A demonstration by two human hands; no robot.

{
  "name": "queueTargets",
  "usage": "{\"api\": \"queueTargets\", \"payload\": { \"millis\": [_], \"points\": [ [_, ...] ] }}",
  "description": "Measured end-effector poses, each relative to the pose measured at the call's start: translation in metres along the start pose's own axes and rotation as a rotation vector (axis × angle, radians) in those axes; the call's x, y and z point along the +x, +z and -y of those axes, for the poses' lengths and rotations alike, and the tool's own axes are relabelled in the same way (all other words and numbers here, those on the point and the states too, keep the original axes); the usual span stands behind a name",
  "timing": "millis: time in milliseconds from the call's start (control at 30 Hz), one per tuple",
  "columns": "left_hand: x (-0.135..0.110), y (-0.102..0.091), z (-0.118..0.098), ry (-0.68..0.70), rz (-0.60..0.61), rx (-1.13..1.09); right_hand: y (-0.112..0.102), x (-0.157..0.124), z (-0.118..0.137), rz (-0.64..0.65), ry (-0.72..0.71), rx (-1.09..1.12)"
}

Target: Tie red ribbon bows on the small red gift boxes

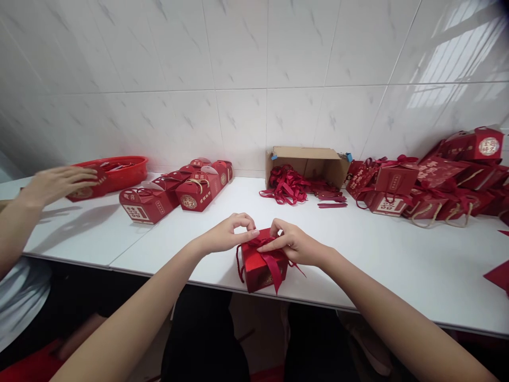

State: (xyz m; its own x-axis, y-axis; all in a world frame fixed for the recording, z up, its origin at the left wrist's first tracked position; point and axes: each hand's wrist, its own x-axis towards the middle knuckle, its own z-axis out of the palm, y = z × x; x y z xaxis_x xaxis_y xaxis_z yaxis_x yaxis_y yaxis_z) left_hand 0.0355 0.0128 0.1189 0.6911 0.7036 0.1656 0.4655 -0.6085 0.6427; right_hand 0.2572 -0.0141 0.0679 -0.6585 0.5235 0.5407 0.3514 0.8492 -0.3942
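A red gift box stands at the table's front edge, straight ahead of me. Dark red ribbon is tied on its top in a bow, with loose tails hanging down the front and right side. My left hand pinches at the ribbon from the left, thumb and forefinger brought together at the bow. From the right, my right hand has its fingers closed at the bow, the forefinger laid along the ribbon. A twisted cord handle hangs at the box's left side.
An open cardboard box spills red ribbons at the back. Finished-looking red boxes are heaped at the right; several more boxes stand left of centre. Beside a red basin, a co-worker's hand holds another box.
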Motion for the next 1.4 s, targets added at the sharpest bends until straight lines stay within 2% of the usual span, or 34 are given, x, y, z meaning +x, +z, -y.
{"api": "queueTargets", "payload": {
  "millis": [133, 300, 400, 633, 867, 1167, 1400],
  "points": [
    [-0.003, 0.007, -0.003, 0.000, -0.142, 0.018, 0.000, 0.000, -0.001, -0.028, -0.021, 0.020],
    [-0.001, 0.022, -0.009, -0.075, -0.189, -0.302, -0.003, 0.003, 0.006, -0.129, 0.023, 0.094],
    [0.000, 0.029, -0.009, -0.092, -0.224, -0.409, -0.003, 0.004, 0.009, -0.203, 0.115, 0.153],
    [0.000, 0.036, -0.007, -0.122, -0.247, -0.466, 0.001, 0.007, 0.011, -0.309, 0.347, 0.268],
    [-0.002, 0.033, -0.004, -0.142, -0.209, -0.463, -0.002, 0.003, 0.005, -0.388, 0.409, 0.260],
    [-0.008, 0.026, 0.002, -0.148, -0.125, -0.543, -0.003, -0.003, 0.002, -0.335, 0.446, 0.379],
    [-0.006, 0.031, -0.002, -0.176, -0.187, -0.596, -0.004, 0.005, 0.009, -0.327, 0.452, 0.367]
  ]
}}
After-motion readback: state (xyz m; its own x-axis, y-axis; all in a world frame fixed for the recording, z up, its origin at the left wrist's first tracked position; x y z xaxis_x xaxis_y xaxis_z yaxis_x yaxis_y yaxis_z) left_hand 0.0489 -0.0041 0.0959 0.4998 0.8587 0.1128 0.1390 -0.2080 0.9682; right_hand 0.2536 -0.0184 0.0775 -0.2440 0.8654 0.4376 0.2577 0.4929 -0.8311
